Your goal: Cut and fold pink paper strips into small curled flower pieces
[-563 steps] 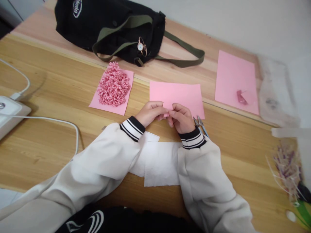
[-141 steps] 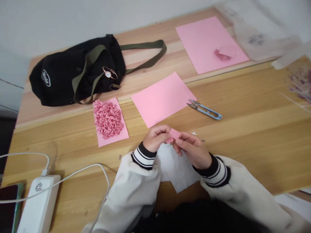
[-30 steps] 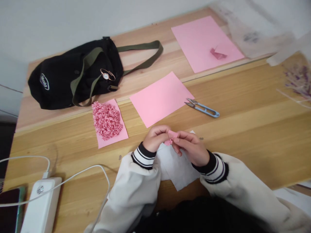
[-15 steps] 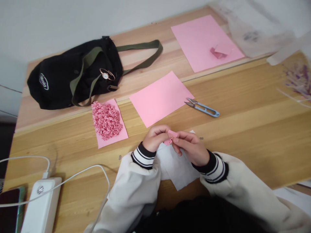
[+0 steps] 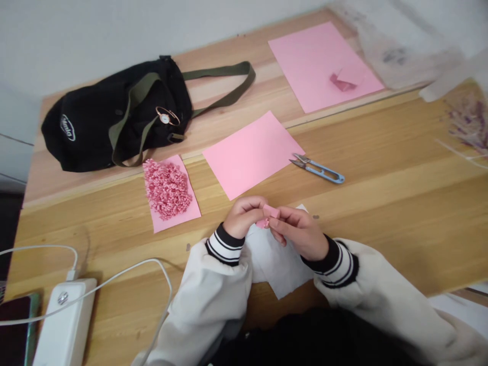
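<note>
Between my two hands is a small strip of pink paper [image 5: 270, 211], with a tiny pink bead-like tip showing at its lower edge. My left hand [image 5: 244, 216] is closed on the strip's left side. From the right, my right hand [image 5: 303, 231] pinches the strip near the little tip with thumb and forefinger. Below the hands lie white sheets of thin paper [image 5: 282, 269]. Just beyond them are a larger pink sheet [image 5: 251, 155] and blue thread snips [image 5: 320, 170] whose blades touch its right corner. A heap of pink flower stamens [image 5: 168, 190] rests on a pink card to the left.
A black bag [image 5: 125, 117] with green straps and a watch [image 5: 165, 118] on it lies at the back left. Another pink sheet [image 5: 301, 66] holds a scrap at the back right. A white power bank [image 5: 66, 320], cables and a phone [image 5: 17, 325] are front left.
My hands stay nearly in place. The fingers have shifted slightly on the pink paper strip, and a bit more of it shows between them.
</note>
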`<action>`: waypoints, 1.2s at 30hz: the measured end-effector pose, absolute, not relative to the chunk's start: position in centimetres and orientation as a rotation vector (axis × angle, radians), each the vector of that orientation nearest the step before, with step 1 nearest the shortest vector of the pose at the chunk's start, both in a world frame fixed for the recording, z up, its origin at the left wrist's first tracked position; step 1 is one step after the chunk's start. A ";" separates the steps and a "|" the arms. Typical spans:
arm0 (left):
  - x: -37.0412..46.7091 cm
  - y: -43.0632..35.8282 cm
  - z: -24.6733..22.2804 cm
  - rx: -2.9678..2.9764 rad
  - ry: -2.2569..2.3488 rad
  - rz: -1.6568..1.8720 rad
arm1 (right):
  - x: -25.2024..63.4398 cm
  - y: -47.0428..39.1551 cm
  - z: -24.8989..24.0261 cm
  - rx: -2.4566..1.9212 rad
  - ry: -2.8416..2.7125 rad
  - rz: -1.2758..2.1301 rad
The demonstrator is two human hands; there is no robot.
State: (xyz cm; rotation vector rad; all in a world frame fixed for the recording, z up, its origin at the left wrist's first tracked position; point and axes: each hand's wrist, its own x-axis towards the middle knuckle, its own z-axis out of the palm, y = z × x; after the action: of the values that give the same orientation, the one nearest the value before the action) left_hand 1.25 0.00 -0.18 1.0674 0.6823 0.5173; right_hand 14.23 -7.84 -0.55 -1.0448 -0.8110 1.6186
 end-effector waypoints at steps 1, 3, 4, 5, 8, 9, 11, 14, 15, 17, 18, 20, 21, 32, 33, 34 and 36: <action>1.2 0.0 -0.3 1.069 0.674 0.520 | 14.2 -7.8 -0.6 -1.044 -0.810 1.622; 1.2 0.0 -0.4 1.073 0.663 0.517 | 14.2 -7.8 -0.6 -1.038 -0.778 1.626; 1.1 0.0 -0.4 1.078 0.659 0.514 | 14.2 -7.8 -0.5 -1.029 -0.756 1.629; 1.1 0.0 -0.5 1.082 0.657 0.514 | 14.2 -7.8 -0.5 -1.019 -0.736 1.633; 1.1 0.0 -0.7 1.088 0.657 0.520 | 14.3 -7.7 -0.4 -0.996 -0.689 1.659; 1.1 0.0 -0.7 1.086 0.658 0.523 | 14.3 -7.7 -0.4 -0.994 -0.675 1.665; 1.1 0.1 -0.8 1.083 0.656 0.522 | 14.3 -7.7 -0.5 -0.998 -0.662 1.664; 1.1 0.1 -0.8 1.085 0.647 0.514 | 14.3 -7.7 -0.5 -1.000 -0.675 1.637; 1.1 0.1 -0.7 1.089 0.645 0.510 | 14.3 -7.7 -0.5 -1.007 -0.679 1.630; 1.1 0.1 -0.6 1.097 0.655 0.508 | 14.2 -7.7 -0.5 -1.031 -0.677 1.619; 1.2 0.1 -0.5 1.100 0.664 0.508 | 14.2 -7.8 -0.5 -1.043 -0.676 1.615; 1.2 0.1 -0.4 1.103 0.680 0.508 | 14.1 -7.8 -0.5 -1.056 -0.673 1.605; 1.2 0.1 -0.4 1.103 0.685 0.508 | 14.1 -7.8 -0.5 -1.057 -0.674 1.602; 1.1 0.1 -0.6 1.083 0.669 0.508 | 14.1 -7.8 -0.6 -1.088 -0.680 1.597; 1.0 0.1 -0.6 1.082 0.665 0.509 | 14.1 -7.8 -0.6 -1.093 -0.682 1.595; 1.0 0.1 -0.6 1.081 0.663 0.510 | 14.1 -7.8 -0.6 -1.096 -0.681 1.593; 1.0 0.2 -0.6 1.077 0.655 0.513 | 14.1 -7.7 -0.6 -1.099 -0.674 1.592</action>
State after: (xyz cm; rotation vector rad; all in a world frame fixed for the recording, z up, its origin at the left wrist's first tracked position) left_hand 0.98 0.18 -0.59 1.0773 0.6553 0.5129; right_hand 14.13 -7.75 -0.58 -1.0986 -0.6739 1.5919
